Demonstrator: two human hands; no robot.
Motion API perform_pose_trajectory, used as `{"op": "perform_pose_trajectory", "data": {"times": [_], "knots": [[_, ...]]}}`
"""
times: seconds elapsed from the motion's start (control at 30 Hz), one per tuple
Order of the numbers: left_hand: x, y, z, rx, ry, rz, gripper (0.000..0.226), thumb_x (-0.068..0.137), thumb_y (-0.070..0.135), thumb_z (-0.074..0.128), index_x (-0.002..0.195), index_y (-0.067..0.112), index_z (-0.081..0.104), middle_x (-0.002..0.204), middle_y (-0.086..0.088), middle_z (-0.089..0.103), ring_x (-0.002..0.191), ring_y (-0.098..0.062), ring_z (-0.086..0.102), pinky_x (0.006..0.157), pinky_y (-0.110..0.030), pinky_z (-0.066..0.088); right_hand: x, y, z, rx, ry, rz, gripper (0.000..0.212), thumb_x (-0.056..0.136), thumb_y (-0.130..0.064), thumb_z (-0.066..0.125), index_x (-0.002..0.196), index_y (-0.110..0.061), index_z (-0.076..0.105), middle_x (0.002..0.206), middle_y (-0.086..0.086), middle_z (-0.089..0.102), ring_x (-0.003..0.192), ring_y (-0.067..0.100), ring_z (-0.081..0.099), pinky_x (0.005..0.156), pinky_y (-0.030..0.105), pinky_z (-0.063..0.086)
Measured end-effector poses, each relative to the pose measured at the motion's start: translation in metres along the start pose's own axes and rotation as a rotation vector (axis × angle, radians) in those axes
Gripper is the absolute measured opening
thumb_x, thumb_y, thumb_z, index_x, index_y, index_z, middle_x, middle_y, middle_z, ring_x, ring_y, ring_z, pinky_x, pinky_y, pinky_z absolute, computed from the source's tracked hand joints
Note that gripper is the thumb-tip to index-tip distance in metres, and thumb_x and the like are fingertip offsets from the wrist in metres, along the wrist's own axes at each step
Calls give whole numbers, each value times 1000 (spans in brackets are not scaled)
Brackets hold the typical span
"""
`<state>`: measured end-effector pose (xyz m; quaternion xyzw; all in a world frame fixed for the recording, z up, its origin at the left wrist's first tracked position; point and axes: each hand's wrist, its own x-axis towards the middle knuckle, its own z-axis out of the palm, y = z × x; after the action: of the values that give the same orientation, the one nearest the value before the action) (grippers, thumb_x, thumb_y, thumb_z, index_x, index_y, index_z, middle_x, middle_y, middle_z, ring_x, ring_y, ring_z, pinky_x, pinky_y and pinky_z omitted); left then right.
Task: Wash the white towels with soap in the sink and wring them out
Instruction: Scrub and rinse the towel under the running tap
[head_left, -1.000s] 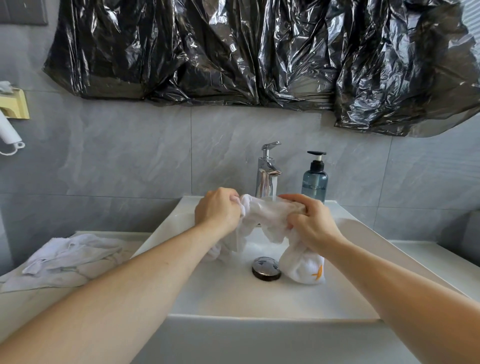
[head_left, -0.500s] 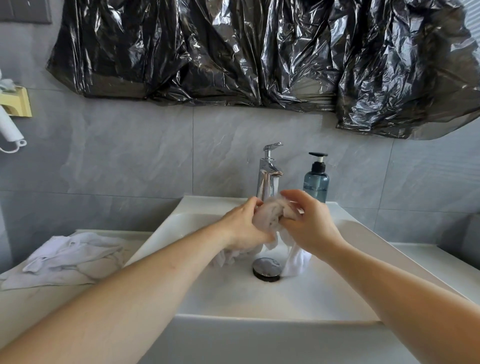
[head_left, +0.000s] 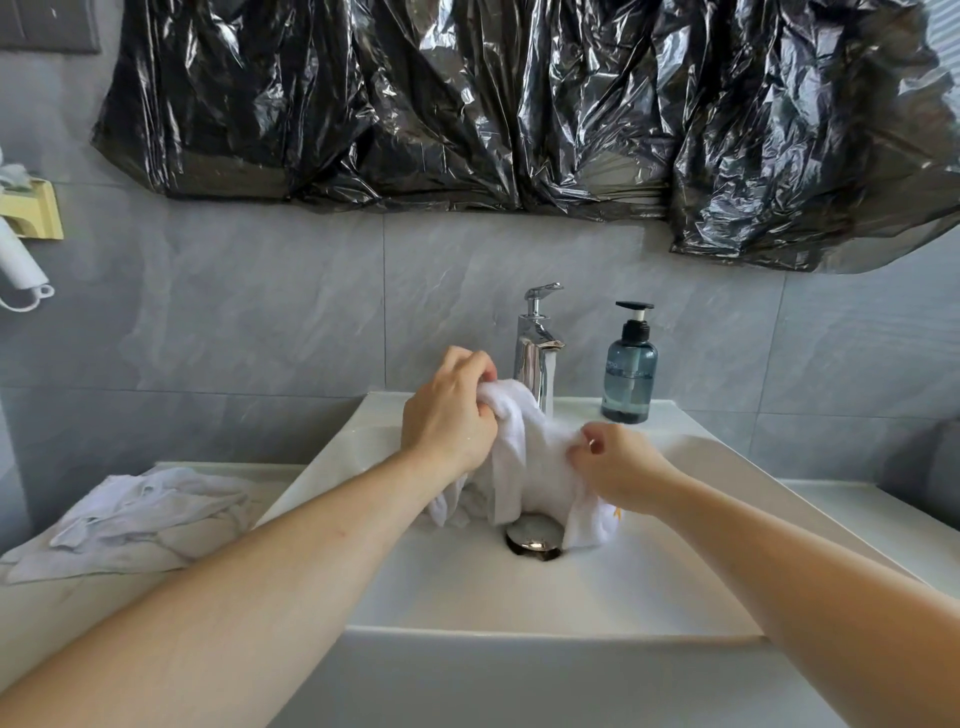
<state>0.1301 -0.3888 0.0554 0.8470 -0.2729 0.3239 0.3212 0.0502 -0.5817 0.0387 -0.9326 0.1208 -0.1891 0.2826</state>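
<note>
Black plastic sheeting (head_left: 519, 104) is hanging across the grey wall; the white sink (head_left: 519, 587) is sitting below it. A heap of white towels (head_left: 140, 519) is lying on the counter at my left. My left hand (head_left: 449, 415) is gripping the white towel (head_left: 530, 457) (its tail is trailing beside the drain plug (head_left: 535, 538)); my right hand (head_left: 618, 467) is pinching its lower fold. The soap bottle (head_left: 629, 369) is standing beside the tap (head_left: 535, 353).

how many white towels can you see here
2: one towel gripped by the left hand and right hand over the sink; one crumpled towel on the left counter, possibly hiding more.
</note>
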Motion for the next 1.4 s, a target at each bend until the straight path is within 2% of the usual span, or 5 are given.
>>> {"op": "perform_pose_trajectory", "data": {"times": [0.33,0.7,1.0,1.17,1.4], "knots": [[16,-12,-16,-3,94,-372,25,79,2,55,66,21,66,73,1,62,79,-32,59,65,-30,43,6,-1,-9,323,330,-49,19,105,-26,43,100,-17,59,85,4,63,80,25,57,61,33,37],[-7,10,7,-260,-791,-242,49,74,27,68,122,26,59,119,3,68,112,-19,65,96,-38,55,-1,-13,4,526,124,-102,17,99,-21,57,112,-26,66,102,-1,73,87,17,70,74,35,60],[-3,1,4,42,-259,-14,17,101,17,40,109,22,55,110,-9,70,101,-37,62,76,-42,47,-8,-9,-7,479,-114,96,41,95,-40,70,128,-20,55,115,-4,65,85,3,62,52,12,45],[-2,8,4,-61,-85,-83,24,104,16,29,101,16,53,98,-6,68,91,-35,60,76,-44,49,-15,-6,2,76,-372,76,45,82,-63,75,108,-27,71,103,-12,70,90,7,65,77,24,49],[3,-4,5,6,-121,-256,31,108,25,26,102,16,55,103,-6,67,95,-31,60,76,-40,47,-8,-14,-1,292,-70,-14,21,107,-26,47,89,-20,55,73,-2,51,59,14,43,51,24,33]]}}
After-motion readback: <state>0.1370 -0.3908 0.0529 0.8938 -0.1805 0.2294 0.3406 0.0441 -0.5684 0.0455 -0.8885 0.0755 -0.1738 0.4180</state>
